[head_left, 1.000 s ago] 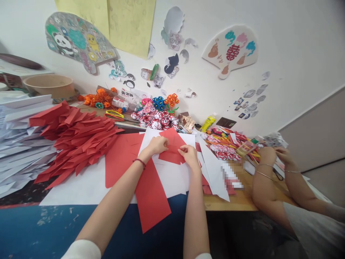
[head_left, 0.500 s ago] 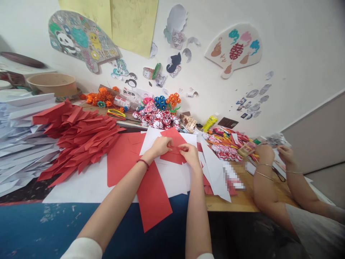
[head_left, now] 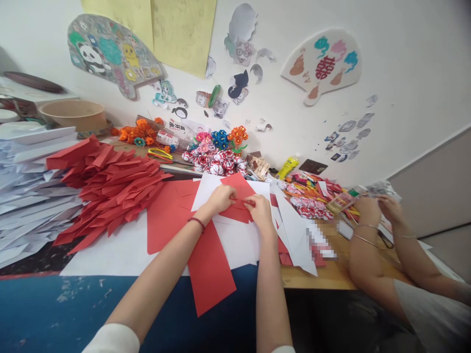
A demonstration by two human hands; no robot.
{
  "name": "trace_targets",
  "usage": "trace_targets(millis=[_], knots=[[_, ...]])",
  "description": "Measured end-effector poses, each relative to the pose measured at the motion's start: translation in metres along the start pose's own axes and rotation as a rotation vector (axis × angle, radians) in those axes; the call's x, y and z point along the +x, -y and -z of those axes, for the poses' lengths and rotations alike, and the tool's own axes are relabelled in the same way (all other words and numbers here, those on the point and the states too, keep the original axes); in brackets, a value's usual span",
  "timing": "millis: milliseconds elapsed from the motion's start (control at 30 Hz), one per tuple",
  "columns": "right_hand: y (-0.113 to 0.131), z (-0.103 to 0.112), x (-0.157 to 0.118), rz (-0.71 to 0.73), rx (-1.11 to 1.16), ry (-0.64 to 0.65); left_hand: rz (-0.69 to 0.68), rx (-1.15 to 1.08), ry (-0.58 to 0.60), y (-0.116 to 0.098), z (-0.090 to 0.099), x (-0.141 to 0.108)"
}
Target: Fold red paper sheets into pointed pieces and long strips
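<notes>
My left hand and my right hand pinch the same sheet of red paper, close together near its middle, where a crease runs between the fingertips. Beneath it lie white sheets. A long red strip passes under my left forearm and hangs over the table's front edge. More flat red paper rests left of my wrist. A large heap of folded red paper pieces is further left, beside a pile of folded white pieces.
Paper rosettes and pipe-cleaner flowers line the wall, with a yellow bottle to their right. White scraps lie right of my hand. Another person's hands work at the right end. A round container stands back left.
Both my hands stay on the red sheet with almost no visible movement. The whole view has shifted very slightly.
</notes>
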State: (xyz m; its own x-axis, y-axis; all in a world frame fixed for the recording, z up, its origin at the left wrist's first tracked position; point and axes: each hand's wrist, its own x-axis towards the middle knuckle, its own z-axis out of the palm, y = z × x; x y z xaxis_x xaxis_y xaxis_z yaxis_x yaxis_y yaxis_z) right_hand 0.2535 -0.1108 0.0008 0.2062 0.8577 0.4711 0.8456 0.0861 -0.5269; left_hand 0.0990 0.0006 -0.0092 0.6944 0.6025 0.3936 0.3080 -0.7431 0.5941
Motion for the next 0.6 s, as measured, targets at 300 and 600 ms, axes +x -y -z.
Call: trace_targets(millis=[300, 600], knots=[[-0.004, 0.001, -0.002, -0.048, -0.114, -0.007, 0.040, -0.028, 0.018, -0.003, 0.006, -0.001], [0.002, 0.003, -0.004, 0.067, -0.270, 0.031, -0.277, 0.283, 0.028, -0.008, 0.010, -0.006]])
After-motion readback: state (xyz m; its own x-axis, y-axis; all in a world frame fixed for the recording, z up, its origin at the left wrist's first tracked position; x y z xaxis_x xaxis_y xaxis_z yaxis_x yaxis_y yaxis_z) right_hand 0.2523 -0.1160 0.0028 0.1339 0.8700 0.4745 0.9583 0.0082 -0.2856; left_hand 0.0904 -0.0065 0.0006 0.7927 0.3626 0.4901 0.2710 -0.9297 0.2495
